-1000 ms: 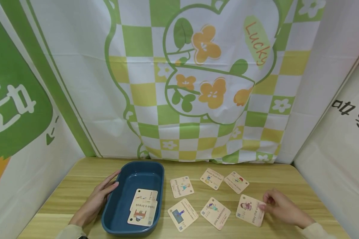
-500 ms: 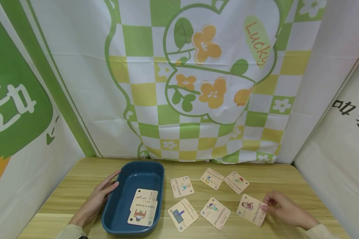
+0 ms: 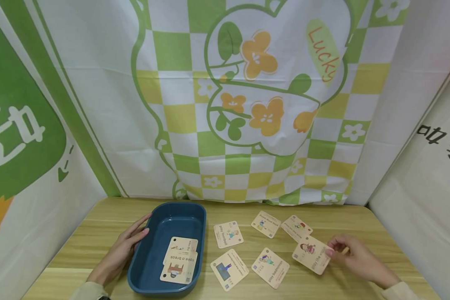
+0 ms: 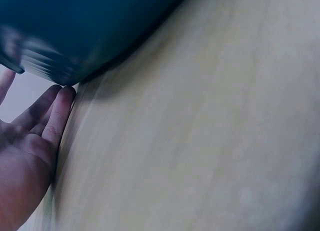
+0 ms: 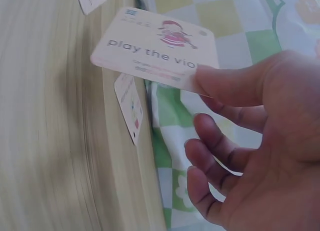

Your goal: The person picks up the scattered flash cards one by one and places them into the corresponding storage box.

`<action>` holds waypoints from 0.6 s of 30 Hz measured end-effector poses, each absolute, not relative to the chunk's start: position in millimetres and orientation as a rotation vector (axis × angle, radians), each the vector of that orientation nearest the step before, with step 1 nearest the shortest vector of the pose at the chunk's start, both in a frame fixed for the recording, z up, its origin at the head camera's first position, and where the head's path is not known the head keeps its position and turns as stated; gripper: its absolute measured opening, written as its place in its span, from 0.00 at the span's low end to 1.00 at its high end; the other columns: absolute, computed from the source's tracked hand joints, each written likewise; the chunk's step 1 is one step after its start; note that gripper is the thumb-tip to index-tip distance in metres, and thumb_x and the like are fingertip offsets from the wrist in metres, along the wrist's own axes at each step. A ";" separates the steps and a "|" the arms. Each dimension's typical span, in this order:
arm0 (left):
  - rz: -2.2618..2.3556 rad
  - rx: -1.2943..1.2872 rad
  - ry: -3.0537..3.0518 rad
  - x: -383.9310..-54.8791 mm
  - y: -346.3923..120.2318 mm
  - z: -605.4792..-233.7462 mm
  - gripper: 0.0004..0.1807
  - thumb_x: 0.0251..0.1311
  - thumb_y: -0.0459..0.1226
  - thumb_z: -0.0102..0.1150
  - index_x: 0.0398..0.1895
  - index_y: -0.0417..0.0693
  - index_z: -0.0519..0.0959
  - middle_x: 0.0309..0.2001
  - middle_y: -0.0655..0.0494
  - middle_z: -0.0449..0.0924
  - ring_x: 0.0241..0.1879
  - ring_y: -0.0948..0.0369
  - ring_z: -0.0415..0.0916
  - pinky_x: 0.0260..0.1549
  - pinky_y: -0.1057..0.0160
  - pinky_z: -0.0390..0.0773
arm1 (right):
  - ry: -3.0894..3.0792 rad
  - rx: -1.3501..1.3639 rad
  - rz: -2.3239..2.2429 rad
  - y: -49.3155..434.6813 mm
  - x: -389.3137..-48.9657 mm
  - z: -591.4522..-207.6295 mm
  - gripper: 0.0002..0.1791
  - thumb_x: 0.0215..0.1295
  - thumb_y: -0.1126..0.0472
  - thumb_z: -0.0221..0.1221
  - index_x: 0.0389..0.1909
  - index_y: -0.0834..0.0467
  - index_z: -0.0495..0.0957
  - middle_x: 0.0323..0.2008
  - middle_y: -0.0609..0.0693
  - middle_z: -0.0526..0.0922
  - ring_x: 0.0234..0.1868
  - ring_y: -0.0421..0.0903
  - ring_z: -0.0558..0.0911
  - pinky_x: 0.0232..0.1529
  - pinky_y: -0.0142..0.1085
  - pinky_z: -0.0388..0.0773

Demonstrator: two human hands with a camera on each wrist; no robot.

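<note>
My right hand (image 3: 354, 258) pinches a flash card (image 3: 310, 255) by its edge between thumb and forefinger. In the right wrist view the card (image 5: 155, 48) reads "play the vio", the end of the text hidden by the thumb. It is lifted off the table, and the other fingers curl loosely below it. My left hand (image 3: 123, 246) rests with extended fingers along the left side of a dark blue tray (image 3: 147, 250); the left wrist view has its fingertips against the tray's outer wall (image 4: 100, 36). Two overlapping cards lie inside, the upper one (image 3: 178, 267) reading "take a break".
Between tray and right hand, several cards lie face up on the wooden table (image 3: 277, 291): a football card (image 3: 228, 234), a blue-picture card (image 3: 229, 270), a badminton card (image 3: 270, 268) and two farther back (image 3: 265, 224). A checkered cloth (image 3: 247, 175) hangs behind the table.
The violin card has come up off the table in my right hand and shifted slightly left and away, now overlapping a back card in the head view. The left hand and tray have stayed put.
</note>
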State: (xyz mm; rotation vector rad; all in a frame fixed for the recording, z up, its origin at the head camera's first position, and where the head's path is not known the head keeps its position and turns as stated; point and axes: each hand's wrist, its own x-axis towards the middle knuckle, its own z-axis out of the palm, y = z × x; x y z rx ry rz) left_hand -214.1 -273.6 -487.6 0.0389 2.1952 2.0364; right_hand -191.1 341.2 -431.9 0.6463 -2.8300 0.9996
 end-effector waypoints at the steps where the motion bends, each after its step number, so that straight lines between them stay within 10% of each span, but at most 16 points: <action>1: 2.038 0.040 2.195 -214.1 -273.6 -487.7 0.35 0.78 0.48 0.48 0.83 0.53 0.50 0.76 0.33 0.53 0.65 0.48 0.68 0.52 0.64 0.76 | -2.841 0.599 1.023 339.0 -190.7 -430.5 0.04 0.69 0.61 0.64 0.36 0.57 0.81 0.33 0.45 0.78 0.35 0.34 0.73 0.32 0.32 0.72; 18: 2.031 0.058 2.198 -214.3 -273.8 -487.4 0.35 0.79 0.48 0.47 0.83 0.53 0.50 0.77 0.34 0.50 0.70 0.43 0.60 0.53 0.68 0.74 | -2.705 0.409 1.306 294.8 -195.7 -425.9 0.05 0.68 0.60 0.66 0.37 0.57 0.82 0.33 0.46 0.81 0.34 0.40 0.77 0.34 0.33 0.76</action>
